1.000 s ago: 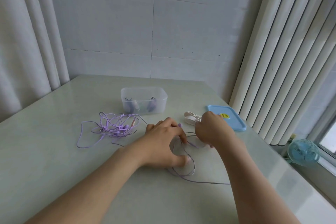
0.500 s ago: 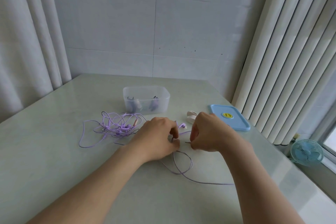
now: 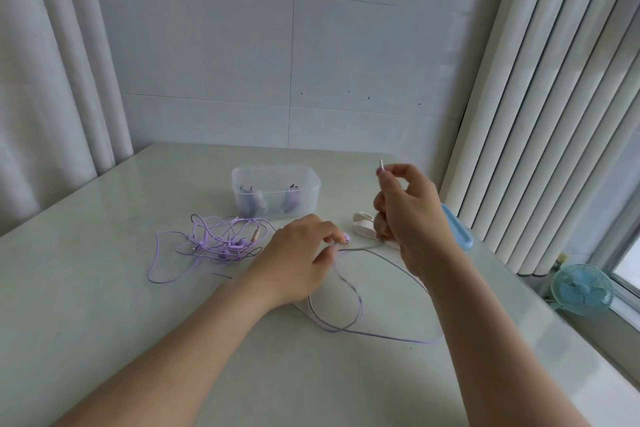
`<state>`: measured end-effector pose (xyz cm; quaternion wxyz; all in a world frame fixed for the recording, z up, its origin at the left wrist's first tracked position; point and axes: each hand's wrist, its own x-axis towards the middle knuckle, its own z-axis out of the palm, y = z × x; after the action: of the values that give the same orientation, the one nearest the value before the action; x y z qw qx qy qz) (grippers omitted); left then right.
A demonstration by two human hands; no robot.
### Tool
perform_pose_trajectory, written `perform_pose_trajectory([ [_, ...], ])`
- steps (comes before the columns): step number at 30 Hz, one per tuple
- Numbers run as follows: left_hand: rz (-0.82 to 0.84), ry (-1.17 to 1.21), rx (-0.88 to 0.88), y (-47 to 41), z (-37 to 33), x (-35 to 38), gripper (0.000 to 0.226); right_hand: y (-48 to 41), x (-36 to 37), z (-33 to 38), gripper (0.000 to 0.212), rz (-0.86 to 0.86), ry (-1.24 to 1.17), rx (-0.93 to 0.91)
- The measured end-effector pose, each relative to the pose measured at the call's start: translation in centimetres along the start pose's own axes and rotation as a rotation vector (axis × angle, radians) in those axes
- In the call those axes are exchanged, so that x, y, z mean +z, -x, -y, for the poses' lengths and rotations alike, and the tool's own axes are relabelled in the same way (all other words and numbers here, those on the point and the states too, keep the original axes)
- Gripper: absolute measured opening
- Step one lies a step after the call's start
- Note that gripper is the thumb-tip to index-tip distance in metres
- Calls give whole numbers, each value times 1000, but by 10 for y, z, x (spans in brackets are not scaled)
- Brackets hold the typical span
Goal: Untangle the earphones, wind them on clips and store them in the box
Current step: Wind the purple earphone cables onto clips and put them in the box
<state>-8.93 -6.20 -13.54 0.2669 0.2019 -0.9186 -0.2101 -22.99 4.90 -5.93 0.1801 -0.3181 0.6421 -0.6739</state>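
Observation:
A loose purple earphone cable loops on the table between my arms. My left hand rests low on the table and pinches the cable near a purple earbud. My right hand is raised and pinches the cable's plug end, whose metal jack sticks up above the fingers. A tangled heap of purple earphones lies left of my left hand. The clear plastic box stands behind, with wound earphones inside. A white clip lies partly hidden behind my right hand.
A blue box lid lies at the table's right edge, mostly behind my right hand. White curtains hang on both sides, a tiled wall stands behind. A small blue fan sits on the sill at the right, below the table's level.
My right hand has lifted from the table and drawn the jack end up and to the right. My left hand stays low, pinching the cable near the earbud.

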Motion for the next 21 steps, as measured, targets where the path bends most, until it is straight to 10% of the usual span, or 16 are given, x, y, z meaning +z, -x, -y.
perform_pose_trajectory([
  [7, -21, -19, -2, -1, -5, -3, 37, -16, -11, -40, 15, -110, 949, -37],
  [21, -25, -13, 37, 0, -1, 0, 28, -25, -18, -66, 19, -92, 1208, -192],
])
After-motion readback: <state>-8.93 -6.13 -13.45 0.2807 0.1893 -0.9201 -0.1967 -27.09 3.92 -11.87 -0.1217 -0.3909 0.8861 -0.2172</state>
